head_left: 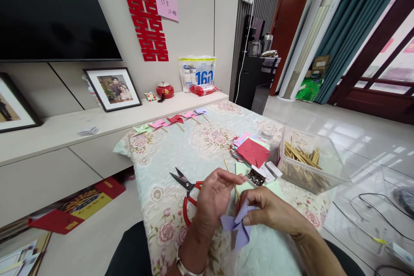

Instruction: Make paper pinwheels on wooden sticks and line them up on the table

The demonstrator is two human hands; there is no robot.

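My right hand (267, 211) pinches a purple paper pinwheel (242, 223) near its centre, just above the table's front part. A thin wooden stick (227, 166) slants up from the pinwheel and passes behind the fingers of my left hand (214, 200). That left hand is open, palm showing, its fingers stretched out beside the stick. Left of it lie scissors (186, 187) with red handles, blades apart. Beyond my right hand sit a small open box of metal pins (255, 177) and a stack of coloured paper squares (253, 152), red on top.
A clear plastic bin (326, 177) of wooden sticks (302, 155) stands at the right table edge. A tape roll (268, 131) is behind the paper. Several pinwheels (175, 119) lie in a row along the far edge. Cables (371, 207) run over the floor at right.
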